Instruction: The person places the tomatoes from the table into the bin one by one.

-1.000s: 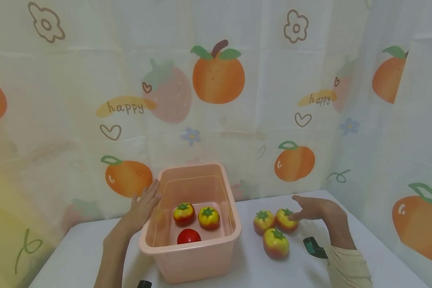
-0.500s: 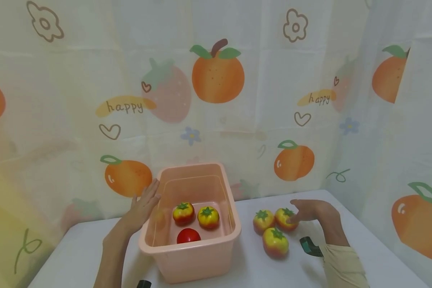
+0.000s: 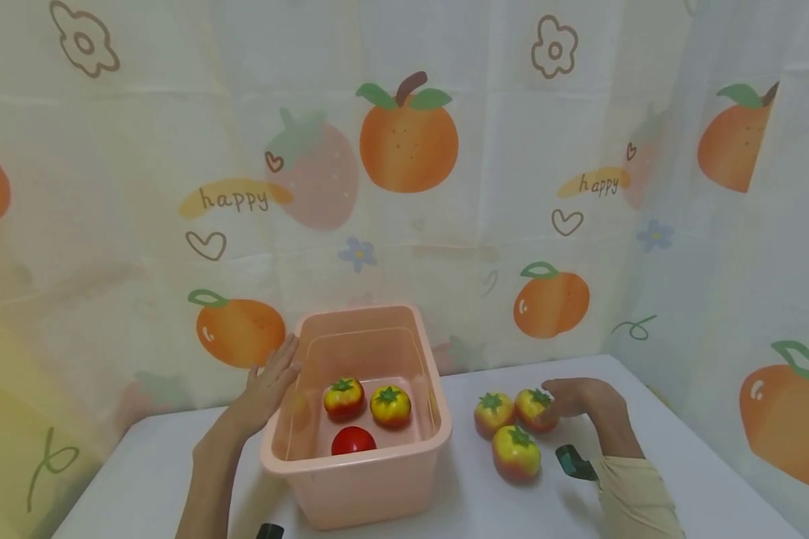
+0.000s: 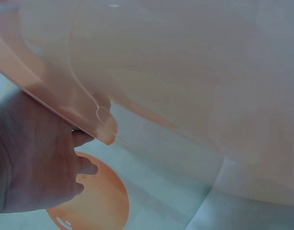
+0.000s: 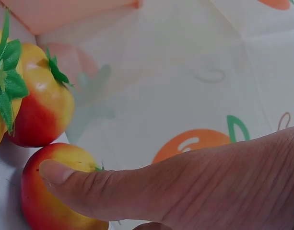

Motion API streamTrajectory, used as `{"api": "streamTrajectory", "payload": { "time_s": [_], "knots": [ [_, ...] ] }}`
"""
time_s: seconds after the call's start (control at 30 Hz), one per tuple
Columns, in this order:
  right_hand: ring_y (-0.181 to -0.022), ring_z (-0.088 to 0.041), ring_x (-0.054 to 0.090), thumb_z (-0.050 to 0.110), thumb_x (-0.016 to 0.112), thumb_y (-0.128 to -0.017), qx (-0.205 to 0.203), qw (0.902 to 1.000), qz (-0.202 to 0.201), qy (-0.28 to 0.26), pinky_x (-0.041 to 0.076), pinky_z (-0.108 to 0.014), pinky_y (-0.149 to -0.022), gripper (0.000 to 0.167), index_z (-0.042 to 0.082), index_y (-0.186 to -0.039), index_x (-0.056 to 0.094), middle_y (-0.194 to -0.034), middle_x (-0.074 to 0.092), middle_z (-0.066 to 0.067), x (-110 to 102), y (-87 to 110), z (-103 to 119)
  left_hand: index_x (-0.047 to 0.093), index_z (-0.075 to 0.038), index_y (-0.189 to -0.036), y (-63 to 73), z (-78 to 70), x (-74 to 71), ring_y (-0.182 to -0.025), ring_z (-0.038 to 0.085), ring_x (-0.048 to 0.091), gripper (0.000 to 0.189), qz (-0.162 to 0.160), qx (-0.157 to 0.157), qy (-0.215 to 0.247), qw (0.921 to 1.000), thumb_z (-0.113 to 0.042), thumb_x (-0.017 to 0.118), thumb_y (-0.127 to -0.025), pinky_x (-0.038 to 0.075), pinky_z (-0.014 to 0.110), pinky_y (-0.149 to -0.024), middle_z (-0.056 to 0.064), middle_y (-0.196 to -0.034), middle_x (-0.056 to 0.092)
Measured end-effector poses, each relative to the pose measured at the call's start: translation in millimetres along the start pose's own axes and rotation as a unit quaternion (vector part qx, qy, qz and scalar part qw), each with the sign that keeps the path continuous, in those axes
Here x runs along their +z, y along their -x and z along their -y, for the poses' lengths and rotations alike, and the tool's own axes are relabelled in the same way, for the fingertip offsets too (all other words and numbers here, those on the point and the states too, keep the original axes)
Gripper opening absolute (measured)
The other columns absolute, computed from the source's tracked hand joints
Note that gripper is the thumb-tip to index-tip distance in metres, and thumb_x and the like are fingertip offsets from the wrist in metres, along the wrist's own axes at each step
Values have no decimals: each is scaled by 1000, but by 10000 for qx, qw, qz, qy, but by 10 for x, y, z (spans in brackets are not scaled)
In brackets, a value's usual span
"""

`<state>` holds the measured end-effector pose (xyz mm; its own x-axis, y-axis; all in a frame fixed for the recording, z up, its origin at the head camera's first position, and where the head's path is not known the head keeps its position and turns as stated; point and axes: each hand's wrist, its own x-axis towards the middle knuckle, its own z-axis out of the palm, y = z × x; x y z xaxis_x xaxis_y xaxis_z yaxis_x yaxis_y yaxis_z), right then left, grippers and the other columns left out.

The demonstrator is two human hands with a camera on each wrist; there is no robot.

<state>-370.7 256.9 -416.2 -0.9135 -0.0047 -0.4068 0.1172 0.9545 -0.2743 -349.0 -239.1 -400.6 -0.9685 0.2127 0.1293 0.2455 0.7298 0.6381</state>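
Note:
My left hand [image 3: 270,389] rests along the left rim of a pink plastic bin [image 3: 364,490], its fingers straight. In the left wrist view the fingertips [image 4: 87,166] show beyond the bin wall. Inside the bin lie two yellow-and-red tomatoes [image 3: 390,407] with green star-shaped leaves and one red round fruit [image 3: 353,442]. Right of the bin, three similar yellow-and-red tomatoes stand together on the table. My right hand [image 3: 583,398] holds the back right tomato [image 5: 46,201], thumb across its side; the other fingers are mostly hidden behind it.
The front tomato [image 3: 516,454] and back left tomato [image 3: 494,414] stand close beside the held one. A white table [image 3: 485,516] carries everything, with a fruit-printed curtain [image 3: 445,247] hanging behind. A dark wrist-camera piece [image 3: 575,463] sticks out near the right sleeve.
My right hand has moved left and slightly down, closing in around the back right tomato. The left hand, the bin and the tomatoes have stayed in place.

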Motion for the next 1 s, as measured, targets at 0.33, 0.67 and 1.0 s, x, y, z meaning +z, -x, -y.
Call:
{"api": "streamTrajectory", "payload": {
  "time_s": [0.33, 0.67, 1.0],
  "knots": [
    [-142, -54, 42, 50, 80, -85, 168, 9993, -74, -332, 33, -73, -119, 87, 4, -152, 50, -158, 47, -29, 58, -16, -16, 9, -10, -169, 0, -16, -8, -159, 57, -8, 79, -4, -15, -16, 10000, -57, 28, -109, -19, 76, -121, 18, -177, -1],
    [-141, -53, 44, 58, 79, -84, 62, 9999, 12, -106, 34, -71, -119, 95, -1, -151, 50, -155, 49, -30, 85, -62, -37, 9, -10, -168, 3, -24, -16, -159, 57, -8, 78, 9, 3, 20, 10000, -56, 28, -109, -20, 77, -121, 19, -177, 0],
    [-128, -43, 54, 54, 83, -82, 188, 9997, -45, -131, 39, -66, -118, 84, 1, -142, 58, -139, 62, -24, 86, -89, -34, 9, -12, -169, 4, -10, -9, -160, 56, -9, 80, -12, -29, -23, 10000, -59, 30, -108, -20, 76, -121, 18, -178, -1]
  ]
}}
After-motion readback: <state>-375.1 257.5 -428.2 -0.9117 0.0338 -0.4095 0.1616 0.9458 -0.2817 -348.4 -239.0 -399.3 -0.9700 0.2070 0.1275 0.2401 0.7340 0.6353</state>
